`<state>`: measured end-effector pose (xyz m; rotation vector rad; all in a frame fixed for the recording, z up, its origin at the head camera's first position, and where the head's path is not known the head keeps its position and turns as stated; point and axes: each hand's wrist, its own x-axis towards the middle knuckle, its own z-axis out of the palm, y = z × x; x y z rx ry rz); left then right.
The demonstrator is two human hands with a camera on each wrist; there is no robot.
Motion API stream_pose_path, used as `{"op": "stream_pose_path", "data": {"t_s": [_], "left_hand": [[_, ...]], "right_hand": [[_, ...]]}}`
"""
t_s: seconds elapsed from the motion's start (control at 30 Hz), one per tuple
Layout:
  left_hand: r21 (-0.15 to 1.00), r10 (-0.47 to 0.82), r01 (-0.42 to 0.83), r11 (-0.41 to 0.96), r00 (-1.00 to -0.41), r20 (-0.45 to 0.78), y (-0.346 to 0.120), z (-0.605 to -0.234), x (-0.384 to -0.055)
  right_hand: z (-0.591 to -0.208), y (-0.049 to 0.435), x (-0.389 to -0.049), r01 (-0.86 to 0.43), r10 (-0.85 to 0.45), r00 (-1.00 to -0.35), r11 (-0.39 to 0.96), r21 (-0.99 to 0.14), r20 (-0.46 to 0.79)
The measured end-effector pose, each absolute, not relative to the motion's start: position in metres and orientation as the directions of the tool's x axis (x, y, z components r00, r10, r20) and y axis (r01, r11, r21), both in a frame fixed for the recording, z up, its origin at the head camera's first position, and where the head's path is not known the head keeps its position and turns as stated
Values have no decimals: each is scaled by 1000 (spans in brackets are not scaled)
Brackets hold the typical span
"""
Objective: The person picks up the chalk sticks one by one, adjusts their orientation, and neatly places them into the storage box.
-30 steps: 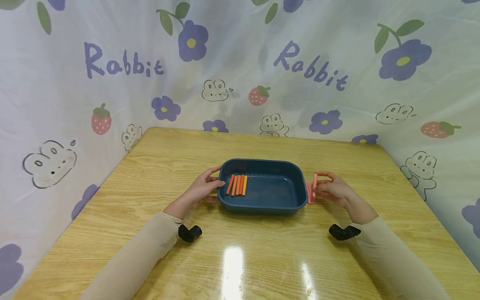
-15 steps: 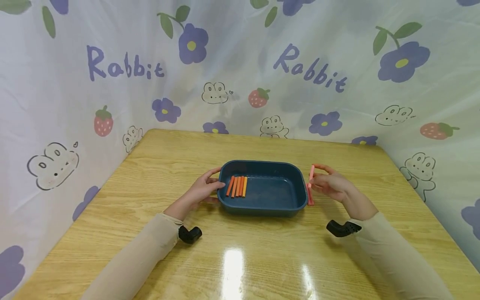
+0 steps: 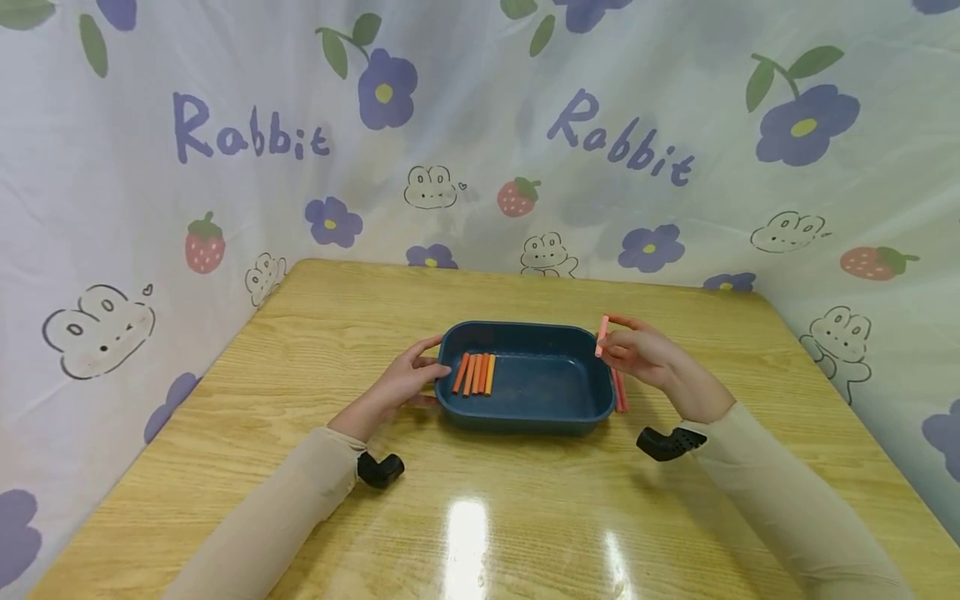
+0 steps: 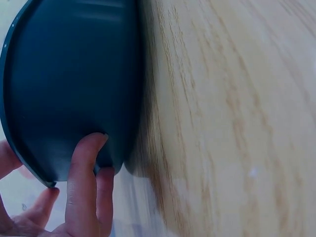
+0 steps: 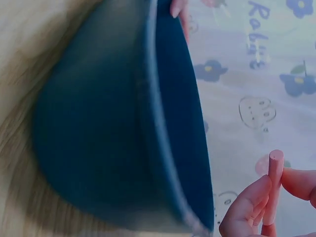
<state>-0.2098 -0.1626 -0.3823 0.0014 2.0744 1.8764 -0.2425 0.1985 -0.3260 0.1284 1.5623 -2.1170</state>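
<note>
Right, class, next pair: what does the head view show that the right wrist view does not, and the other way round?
Only the head view shows the row of orange and yellow sticks inside the tub, and the pale sleeves.

Only the right wrist view clearly shows the round end of the pink stick.

Both show the tub, the pink stick in the right hand, part of the left hand, the wooden tabletop and the printed cloth.
</note>
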Motion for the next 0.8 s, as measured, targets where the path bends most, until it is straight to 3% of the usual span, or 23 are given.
{"op": "stream_pose_path", "data": {"t_s": [0.33,0.8], "left_hand": [[966,230,-223,128,-941,-247,-161,-383,-210],[967,226,-225,118,-942,-247,-161,-384,-210]], "right_hand": [[-323,177,-255,533,-411,-815,-256,-806,-409],[-325,138,-270,546,-407,-795,-154,-824,-451]]}}
